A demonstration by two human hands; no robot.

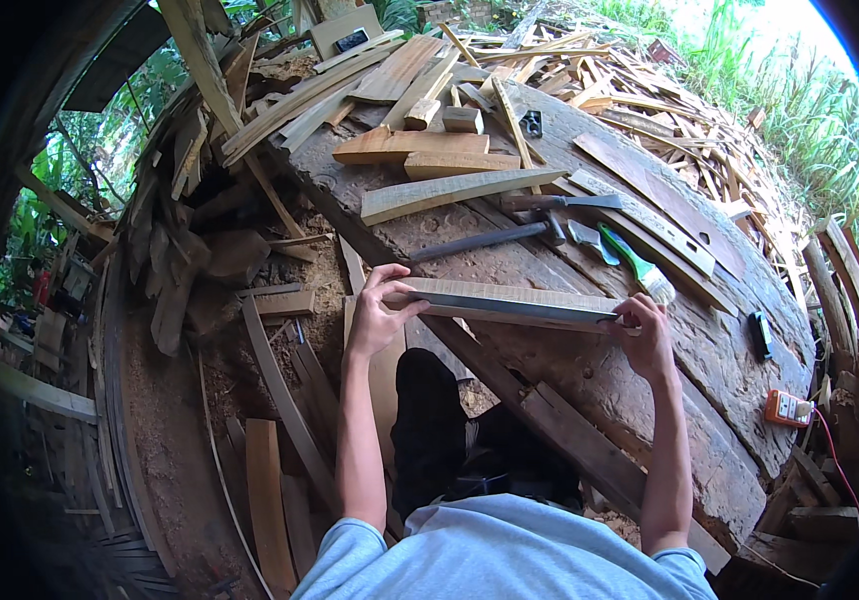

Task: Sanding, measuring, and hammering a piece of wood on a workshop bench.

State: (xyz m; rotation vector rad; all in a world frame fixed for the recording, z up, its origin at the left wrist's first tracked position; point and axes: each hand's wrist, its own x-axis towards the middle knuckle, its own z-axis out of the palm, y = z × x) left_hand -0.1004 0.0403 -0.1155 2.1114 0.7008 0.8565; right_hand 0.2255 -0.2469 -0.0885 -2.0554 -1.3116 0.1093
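A pale wooden piece [510, 297] spans between my two hands, held above the workbench edge. Along its near side runs a thin, shiny grey metal strip [510, 304] that looks like a steel ruler. My left hand [382, 312] is closed round the left end of both, with the thumb below and the fingers above. At the other end, my right hand [642, 335] pinches the strip and the wood between thumb and fingers. Just beyond lie a hammer [485, 241], a chisel [590, 201] and a green-handled brush [638, 264].
The worn plank workbench [720, 390] slopes across the view. Cut wood blocks [415, 145] and a long tapered piece [460, 193] lie at its far side. An orange power socket [788, 408] with a red cord and a black object [760, 336] sit at right. Scrap wood [640, 110] is heaped beyond.
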